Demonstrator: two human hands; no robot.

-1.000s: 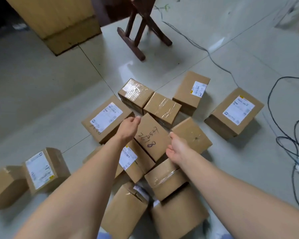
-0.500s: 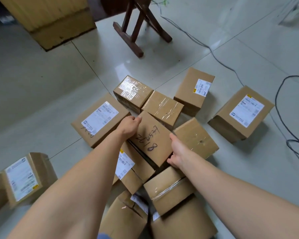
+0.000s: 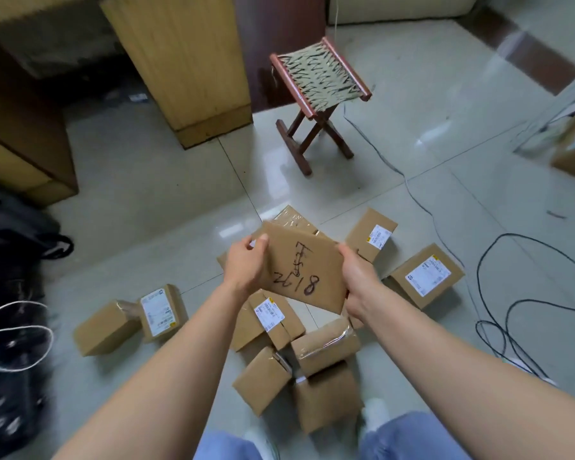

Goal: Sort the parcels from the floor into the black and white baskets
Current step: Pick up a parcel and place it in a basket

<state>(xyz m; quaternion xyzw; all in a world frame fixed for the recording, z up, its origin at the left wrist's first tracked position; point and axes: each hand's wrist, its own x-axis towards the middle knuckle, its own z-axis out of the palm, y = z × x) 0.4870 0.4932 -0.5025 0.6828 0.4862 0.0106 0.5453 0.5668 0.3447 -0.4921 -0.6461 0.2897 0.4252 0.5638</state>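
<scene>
Hovering above the pile, a flat brown parcel with dark handwriting on its upper face is being gripped from both sides. The left hand is clamping its left edge, thumb lying on top and fingers curled underneath; the right hand is clasping the right edge the same way, so both hands are closed on this one box. It is tilting, its far end raised toward the folding stool.

Directly beneath and around it, more cardboard parcels are lying on the pale tiled floor. A labelled box is sitting just under the left wrist, touching a taped box nearer the person. Two plain boxes are resting closest to the legs, one to the left and one to the right. Farther right, a large box with a white label is lying apart from the heap, and another labelled box is standing beyond the right hand. A tape-wrapped box is peeking out past the held parcel. Off to the left, a pair of boxes is sitting together, one plain and one labelled, touching each other.

At the left edge, something black and blurred with a white cord is showing; whether it is a basket cannot be told. Black cables are trailing over the tiles on the right.
</scene>
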